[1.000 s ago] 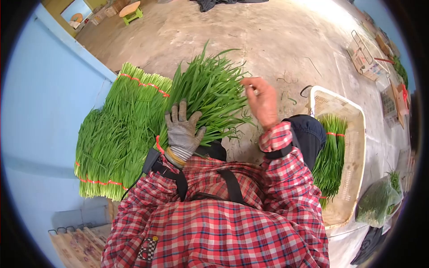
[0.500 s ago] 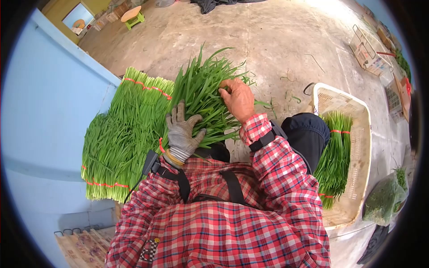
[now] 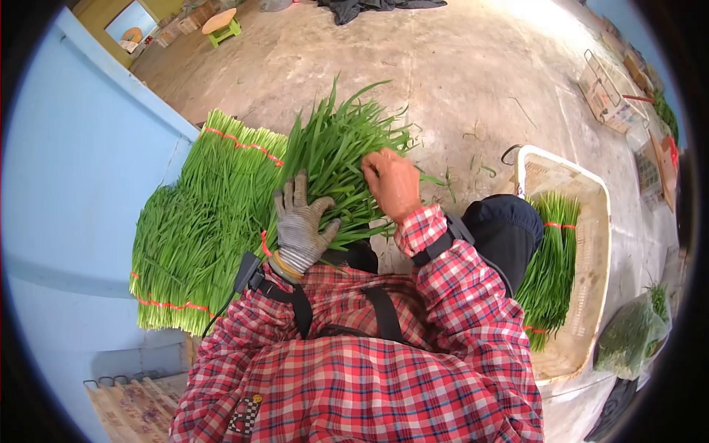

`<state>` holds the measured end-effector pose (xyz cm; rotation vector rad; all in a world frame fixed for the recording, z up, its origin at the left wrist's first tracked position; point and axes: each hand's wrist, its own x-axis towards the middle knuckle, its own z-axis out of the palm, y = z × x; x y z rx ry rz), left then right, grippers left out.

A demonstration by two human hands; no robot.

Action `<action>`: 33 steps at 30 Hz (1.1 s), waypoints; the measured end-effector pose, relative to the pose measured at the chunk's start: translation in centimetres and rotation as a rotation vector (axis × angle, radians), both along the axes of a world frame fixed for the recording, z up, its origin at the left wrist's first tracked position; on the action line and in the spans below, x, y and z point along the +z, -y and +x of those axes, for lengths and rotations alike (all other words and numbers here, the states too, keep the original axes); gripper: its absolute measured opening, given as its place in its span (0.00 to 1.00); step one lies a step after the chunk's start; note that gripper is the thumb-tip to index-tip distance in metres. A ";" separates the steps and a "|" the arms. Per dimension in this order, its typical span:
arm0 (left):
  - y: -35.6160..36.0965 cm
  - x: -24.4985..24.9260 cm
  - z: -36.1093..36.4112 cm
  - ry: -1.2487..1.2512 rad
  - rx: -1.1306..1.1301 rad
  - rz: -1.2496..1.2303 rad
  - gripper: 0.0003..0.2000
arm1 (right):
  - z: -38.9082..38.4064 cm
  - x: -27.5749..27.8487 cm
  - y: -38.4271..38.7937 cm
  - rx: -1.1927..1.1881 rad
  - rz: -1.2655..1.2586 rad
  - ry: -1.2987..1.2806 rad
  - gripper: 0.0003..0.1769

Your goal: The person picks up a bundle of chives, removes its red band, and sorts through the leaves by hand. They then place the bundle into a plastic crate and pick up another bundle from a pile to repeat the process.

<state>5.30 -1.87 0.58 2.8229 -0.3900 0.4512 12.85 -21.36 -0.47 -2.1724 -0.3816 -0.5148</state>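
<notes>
A loose bunch of garlic chives (image 3: 325, 140) lies across my lap, its long leaf tips fanning away from me. My left hand (image 3: 299, 225), in a grey work glove, rests on the near left side of this bunch with fingers spread. At the bunch's right edge, my bare right hand (image 3: 393, 188) has its fingers curled in and closed on the leaves; the fingertips are partly hidden. To the left are stacked bundles of garlic chives (image 3: 199, 229), tied with red bands near their pale cut ends.
By my right knee stands a white plastic basket (image 3: 602, 244) holding banded chives (image 3: 550, 258). A clear bag of greens (image 3: 631, 336) sits beyond it. Scraps of leaf (image 3: 484, 170) lie on the concrete floor. A blue panel (image 3: 81, 184) rises on the left.
My right hand has moved slightly toward me, its fingers curling in more tightly. The leaf tips on the right have shifted a little. My left hand stays nearly in place.
</notes>
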 end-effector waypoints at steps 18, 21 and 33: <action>0.4 0.2 -1.0 -0.005 -0.105 0.146 0.16 | 5.3 1.5 6.3 0.208 -0.043 -0.042 0.10; 0.6 0.2 -0.9 -0.008 -0.099 0.153 0.16 | 5.8 0.6 5.0 0.215 -0.167 -0.098 0.13; 0.7 0.3 -0.7 -0.008 -0.070 0.150 0.17 | 4.7 -0.3 4.5 0.224 0.050 -0.100 0.21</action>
